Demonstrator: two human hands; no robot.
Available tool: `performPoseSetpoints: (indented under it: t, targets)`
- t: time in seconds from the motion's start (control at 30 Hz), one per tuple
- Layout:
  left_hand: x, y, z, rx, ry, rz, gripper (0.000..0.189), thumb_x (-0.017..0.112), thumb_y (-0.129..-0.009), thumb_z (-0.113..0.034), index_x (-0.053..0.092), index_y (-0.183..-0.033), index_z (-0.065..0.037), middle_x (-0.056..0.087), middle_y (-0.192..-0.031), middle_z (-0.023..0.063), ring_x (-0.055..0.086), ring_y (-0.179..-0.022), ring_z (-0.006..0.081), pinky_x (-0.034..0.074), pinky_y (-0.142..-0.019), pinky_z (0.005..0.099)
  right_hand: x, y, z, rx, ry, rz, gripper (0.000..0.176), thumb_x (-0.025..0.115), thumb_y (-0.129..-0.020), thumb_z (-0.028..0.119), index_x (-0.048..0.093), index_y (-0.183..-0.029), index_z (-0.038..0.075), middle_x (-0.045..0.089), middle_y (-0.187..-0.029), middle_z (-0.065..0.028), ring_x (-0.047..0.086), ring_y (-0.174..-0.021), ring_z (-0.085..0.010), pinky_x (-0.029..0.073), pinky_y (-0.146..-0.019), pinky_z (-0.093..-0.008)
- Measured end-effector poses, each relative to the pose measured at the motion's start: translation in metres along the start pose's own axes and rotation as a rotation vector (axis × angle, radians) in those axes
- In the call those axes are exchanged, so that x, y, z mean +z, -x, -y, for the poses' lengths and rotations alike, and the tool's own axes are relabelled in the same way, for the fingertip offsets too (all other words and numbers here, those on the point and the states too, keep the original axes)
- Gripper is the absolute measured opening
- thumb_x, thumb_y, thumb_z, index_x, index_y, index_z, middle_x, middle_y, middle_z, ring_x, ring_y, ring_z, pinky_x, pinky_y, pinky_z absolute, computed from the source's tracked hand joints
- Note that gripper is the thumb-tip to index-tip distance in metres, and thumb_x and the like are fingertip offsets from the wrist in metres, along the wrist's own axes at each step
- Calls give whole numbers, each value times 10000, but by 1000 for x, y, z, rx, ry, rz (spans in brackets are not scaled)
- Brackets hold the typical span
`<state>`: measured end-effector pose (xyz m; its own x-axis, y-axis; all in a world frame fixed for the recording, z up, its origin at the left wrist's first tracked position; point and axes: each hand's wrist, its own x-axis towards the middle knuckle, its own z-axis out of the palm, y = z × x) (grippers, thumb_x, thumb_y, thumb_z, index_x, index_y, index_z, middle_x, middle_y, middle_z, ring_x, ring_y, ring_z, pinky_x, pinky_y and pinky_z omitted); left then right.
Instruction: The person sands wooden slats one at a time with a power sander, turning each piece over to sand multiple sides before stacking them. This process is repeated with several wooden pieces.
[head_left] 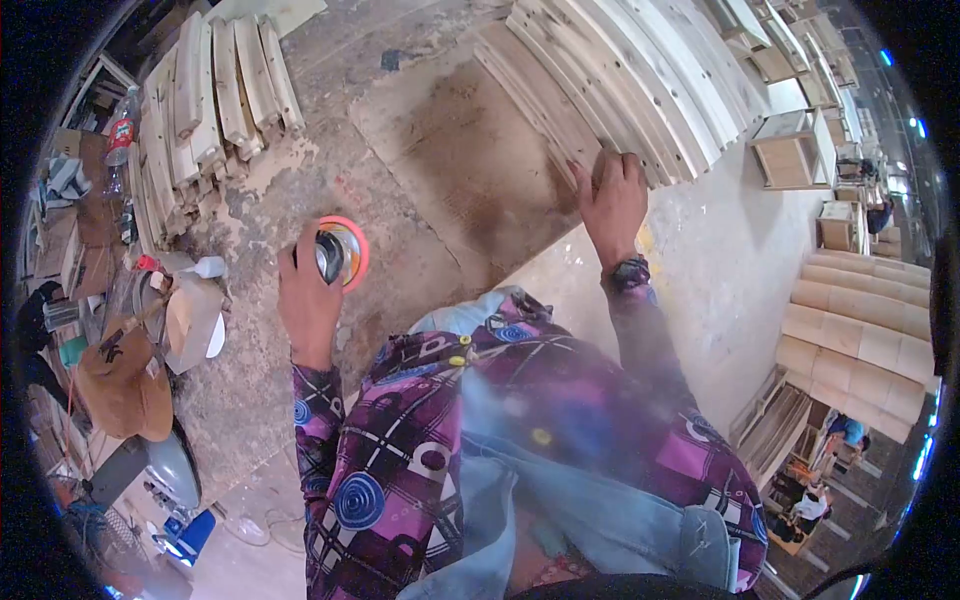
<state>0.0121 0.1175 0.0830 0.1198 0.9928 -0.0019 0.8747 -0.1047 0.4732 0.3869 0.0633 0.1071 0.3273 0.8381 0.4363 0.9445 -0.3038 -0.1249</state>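
A pale letter B (430, 460) stands on the patterned shirt (385, 455); the red bottle label (121, 132) is unreadable

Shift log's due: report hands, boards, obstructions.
Left hand gripping orange-rimmed tool. Right hand at edge of wooden boards. Second stack beyond left hand, seemingly not blocking.

A round object (357, 256), between nine and ten o'clock from the view's centre, had an orange-pink rim around yellowish and silvery bands and a black middle. The left hand (312, 290) held it from its nine o'clock side, covering part of it; its underside was hidden. At two o'clock from it lay pale wooden slats (640, 80), long, side by side, dotted with dark spots. They ran from roughly eleven towards five o'clock, their nearer ends by the right hand's fingers (630, 165).
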Motion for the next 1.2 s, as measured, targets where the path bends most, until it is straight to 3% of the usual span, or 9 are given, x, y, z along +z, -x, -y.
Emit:
performPoseSetpoints:
  t: [0.1, 0.3, 0.53, 0.77, 0.8, 0.87, 0.93, 1.03, 1.2]
  targets:
    - [-5, 1, -3, 3, 22, 18, 765, 761, -703, -54, 441, -1373, -238, 499, -1196, 152, 556, -1089, 387, 508, -849, 449, 12, -13, 0, 31, 67, -74, 389, 669, -856, 310, 590, -1116, 33, 555, -1021, -149, 537, -974, -373, 438, -814, -466]
    - [-8, -1, 11, -75, 39, -23, 756, 766, -709, -66, 445, -1370, -243, 488, -1249, 160, 547, -1126, 386, 504, -870, 451, 26, -18, 15, 57, 162, -160, 291, 649, -857, 228, 625, -1120, 106, 549, -1154, -113, 500, -1082, -332, 374, -921, -465]
    - [-7, 0, 20, -69, 43, -16, 775, 768, -694, -65, 443, -1374, -243, 485, -1262, 157, 537, -1147, 387, 500, -885, 453, 46, -66, 63, -340, -10, 8, 317, 650, -840, 209, 621, -1142, 116, 517, -1259, -110, 474, -1155, -317, 367, -983, -466]
    - [-4, 1, 19, -65, 52, -33, 765, 762, -687, -52, 463, -1365, -244, 492, -1248, 154, 528, -1158, 375, 497, -892, 451, 117, -211, 73, -663, 402, 154, 470, 617, -871, 341, 551, -1244, 62, 519, -1306, -142, 502, -1205, -331, 331, -1088, -460]
    - [-5, 0, 20, -52, 51, -43, 762, 759, -688, -52, 465, -1364, -242, 494, -1243, 155, 529, -1156, 375, 495, -896, 450, 119, -220, 75, -669, 407, 165, 470, 617, -871, 341, 551, -1244, 62, 519, -1306, -142, 502, -1205, -331, 331, -1088, -460]
    - [-7, 0, 20, -58, 74, -34, 757, 754, -689, -48, 469, -1363, -241, 496, -1240, 157, 527, -1159, 375, 492, -901, 450, 120, -234, 75, -665, 601, 461, 497, 619, -869, 371, 548, -1255, 66, 533, -1309, -126, 518, -1198, -311, 307, -1111, -455]
    - [-5, 0, 21, -65, 100, -16, 752, 750, -691, -44, 473, -1362, -240, 497, -1237, 159, 525, -1162, 375, 489, -905, 449, 126, -231, 68, -705, 551, 399, 449, 606, -872, 307, 553, -1251, 73, 557, -1286, -112, 516, -1209, -299, 275, -1133, -462]
    - [-4, -2, 23, -75, 123, -18, 710, 733, -697, -30, 507, -1338, -235, 498, -1253, 161, 516, -1178, 377, 480, -922, 452, 132, -233, 55, -747, 372, 307, 523, 683, -796, 375, 597, -1156, 6, 609, -1160, -175, 543, -1128, -352, 329, -1070, -490]
    - [1, -3, 25, -73, 128, 2, 711, 736, -701, -27, 507, -1344, -226, 506, -1273, 145, 518, -1182, 362, 474, -938, 437, 134, -238, 56, -653, 355, 405, 503, 656, -821, 372, 591, -1177, 23, 606, -1167, -175, 532, -1134, -360, 322, -1073, -492]
